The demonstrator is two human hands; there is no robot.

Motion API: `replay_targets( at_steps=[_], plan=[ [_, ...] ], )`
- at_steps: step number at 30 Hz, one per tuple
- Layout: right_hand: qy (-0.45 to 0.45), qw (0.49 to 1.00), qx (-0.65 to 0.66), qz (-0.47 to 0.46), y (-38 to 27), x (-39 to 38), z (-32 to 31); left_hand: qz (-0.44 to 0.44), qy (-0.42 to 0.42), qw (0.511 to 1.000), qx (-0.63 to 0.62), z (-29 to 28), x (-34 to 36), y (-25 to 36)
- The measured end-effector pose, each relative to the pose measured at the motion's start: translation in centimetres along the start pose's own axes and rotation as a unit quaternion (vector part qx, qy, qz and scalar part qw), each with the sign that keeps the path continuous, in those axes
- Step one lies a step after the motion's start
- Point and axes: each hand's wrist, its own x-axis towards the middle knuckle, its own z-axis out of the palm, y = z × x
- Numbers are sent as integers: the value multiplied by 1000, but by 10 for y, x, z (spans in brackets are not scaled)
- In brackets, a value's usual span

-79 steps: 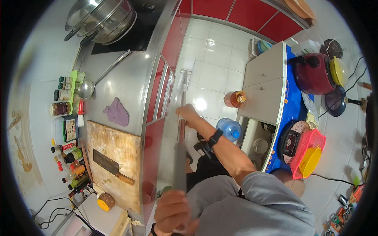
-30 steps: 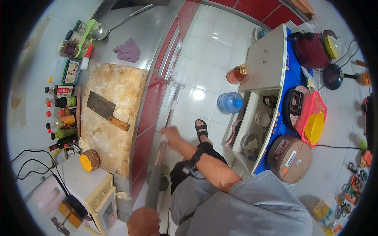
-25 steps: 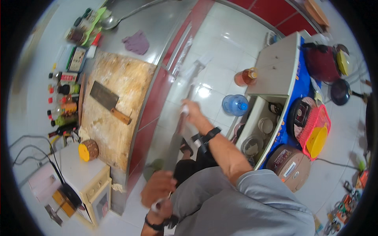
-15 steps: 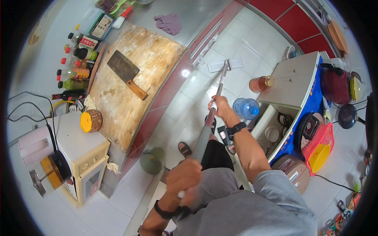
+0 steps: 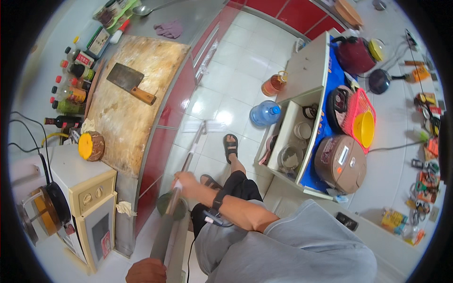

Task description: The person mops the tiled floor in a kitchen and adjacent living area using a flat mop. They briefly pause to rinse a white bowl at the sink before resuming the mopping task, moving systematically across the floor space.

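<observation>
Both my hands grip the long handle of a flat mop (image 5: 167,226), which slants from the lower left up toward the middle. My left hand (image 5: 147,271) is wrapped round the thick grey grip near the lower edge. Farther up, my right hand (image 5: 188,184) closes round the thinner part of the pole, with a dark band on that wrist. The mop's pale flat head (image 5: 204,127) rests on the white tiled floor (image 5: 245,52), smeared by motion. It lies between the red cabinet front and my sandalled foot (image 5: 230,145).
Left, a cleaver (image 5: 125,77) lies on a floury cutting board (image 5: 125,122). A green round container (image 5: 171,206) stands behind the pole. A blue water jug (image 5: 265,114) and an oil bottle (image 5: 272,85) stand by the open drawer (image 5: 288,137). A rice cooker (image 5: 340,162) sits on the right cabinet.
The mop head has come nearer to me along the floor. Both hands have moved left and nearer, still round the handle. My view has turned, and one foot now shows farther forward.
</observation>
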Motion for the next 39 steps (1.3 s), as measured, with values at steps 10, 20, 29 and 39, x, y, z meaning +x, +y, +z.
replay_targets(
  at_steps=[10,20,29,39],
  plan=[
    [79,997,2,8,14,-26,16,81,31,995,-55,39,-1,15],
    [58,997,-25,-45,-109,14,3,29,145,987,55,115,51,-25],
    [59,992,-56,-92,-265,38,4,68,116,989,-54,199,154,-72],
    [26,993,19,-117,-344,49,-7,45,119,988,-93,249,215,-85]
  ],
)
